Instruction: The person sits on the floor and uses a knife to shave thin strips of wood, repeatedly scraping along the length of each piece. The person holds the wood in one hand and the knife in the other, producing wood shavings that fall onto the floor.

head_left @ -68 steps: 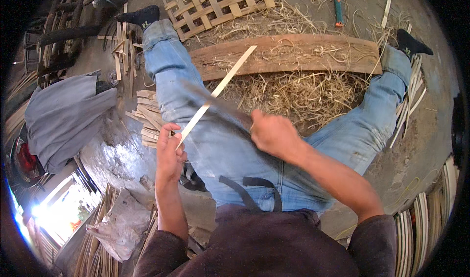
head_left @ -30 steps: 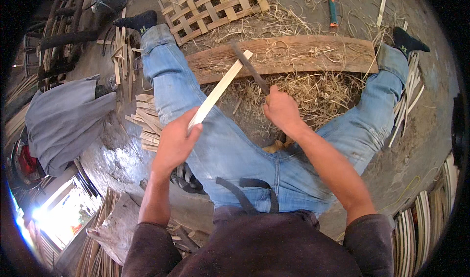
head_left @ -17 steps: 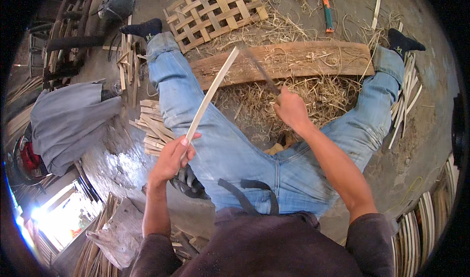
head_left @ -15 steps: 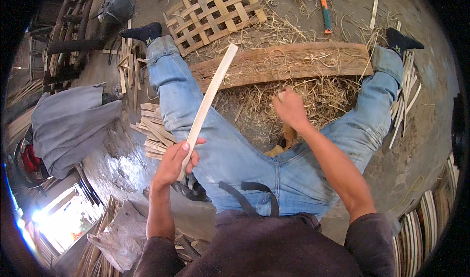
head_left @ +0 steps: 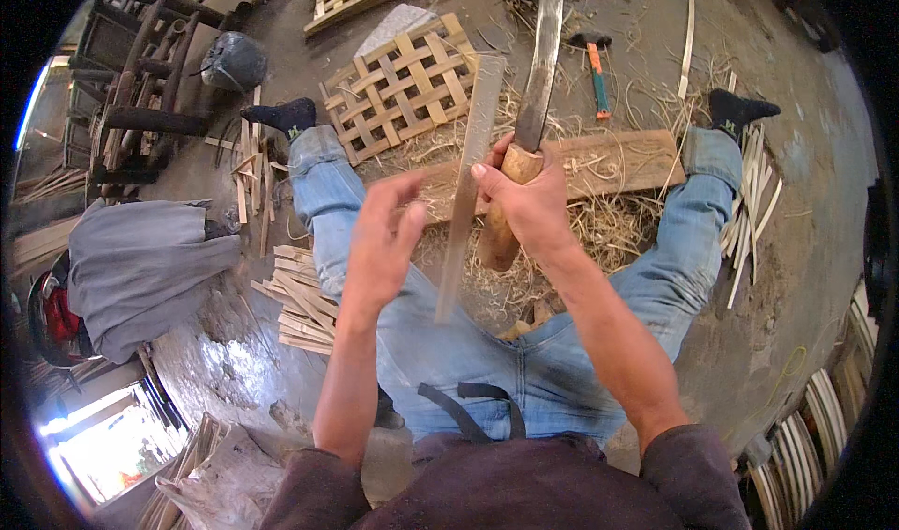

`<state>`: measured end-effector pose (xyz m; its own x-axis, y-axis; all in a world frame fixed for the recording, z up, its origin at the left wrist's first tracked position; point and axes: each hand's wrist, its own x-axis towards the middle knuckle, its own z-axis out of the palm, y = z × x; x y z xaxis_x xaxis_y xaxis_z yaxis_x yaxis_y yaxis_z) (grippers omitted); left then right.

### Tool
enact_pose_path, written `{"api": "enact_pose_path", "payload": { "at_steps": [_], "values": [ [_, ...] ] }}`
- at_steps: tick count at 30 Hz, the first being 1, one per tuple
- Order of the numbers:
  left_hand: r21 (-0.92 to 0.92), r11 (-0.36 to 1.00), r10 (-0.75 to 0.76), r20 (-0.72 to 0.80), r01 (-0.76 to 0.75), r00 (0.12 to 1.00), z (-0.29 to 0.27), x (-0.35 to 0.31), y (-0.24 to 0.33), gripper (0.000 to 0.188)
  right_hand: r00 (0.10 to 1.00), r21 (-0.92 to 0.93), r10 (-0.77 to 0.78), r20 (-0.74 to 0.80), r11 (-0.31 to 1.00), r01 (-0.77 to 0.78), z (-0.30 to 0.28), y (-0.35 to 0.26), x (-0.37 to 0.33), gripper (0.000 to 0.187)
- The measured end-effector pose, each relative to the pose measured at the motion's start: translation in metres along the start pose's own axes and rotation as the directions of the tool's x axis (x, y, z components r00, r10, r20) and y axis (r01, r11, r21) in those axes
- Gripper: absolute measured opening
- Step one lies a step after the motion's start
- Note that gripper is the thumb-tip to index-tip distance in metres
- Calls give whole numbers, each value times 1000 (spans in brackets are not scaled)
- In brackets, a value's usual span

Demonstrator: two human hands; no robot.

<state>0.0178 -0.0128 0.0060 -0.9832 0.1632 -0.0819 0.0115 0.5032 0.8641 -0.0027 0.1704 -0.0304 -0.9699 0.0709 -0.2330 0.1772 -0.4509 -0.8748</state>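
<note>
My right hand (head_left: 534, 202) is wrapped round the wooden handle (head_left: 522, 165) of a long knife, its steel blade (head_left: 540, 85) pointing away from me. A pale, flat bamboo strip (head_left: 473, 123), smeared by motion, stands lengthwise between my hands and meets the right thumb. My left hand (head_left: 384, 235) is just left of the strip, fingers apart and slightly blurred, with nothing in it. Beyond both hands a thick wooden plank (head_left: 613, 163) spans between my lower legs, partly hidden by the right hand and knife. Curly shavings (head_left: 618, 230) cover the ground on its near side.
A woven lattice panel (head_left: 403, 85) lies beyond my left foot. On the far floor rests a hammer (head_left: 597, 80) with an orange and green handle. Cut strips (head_left: 295, 301) are piled by my left leg, and more strips (head_left: 749, 202) lie outside the right.
The strip has left my left hand's grip and swung right, up to the right thumb. My right hand has risen, and the long knife blade now shows. My left hand has moved forward and opened.
</note>
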Motion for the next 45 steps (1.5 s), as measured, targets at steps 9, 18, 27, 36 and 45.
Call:
{"api": "enact_pose_path", "payload": {
  "at_steps": [9,18,27,36,45],
  "values": [
    [-90,950,261,-300,-299,918,1,70,66,28,989,-344,-147,29,927,148,0,-21,1,30],
    [-55,971,184,-455,-234,871,-7,15,-14,24,984,-804,161,83,594,-29,-61,52,-58,41],
    [62,972,227,-468,-224,854,-25,-9,-21,20,912,-737,261,316,673,63,12,-1,-98,36],
    [31,973,212,-524,-231,825,-25,-30,-33,21,897,-779,382,222,623,-72,-22,42,-84,37],
    [131,976,216,-509,-172,833,-35,-30,-36,18,877,-848,406,259,530,5,-32,65,-52,34]
  ]
}}
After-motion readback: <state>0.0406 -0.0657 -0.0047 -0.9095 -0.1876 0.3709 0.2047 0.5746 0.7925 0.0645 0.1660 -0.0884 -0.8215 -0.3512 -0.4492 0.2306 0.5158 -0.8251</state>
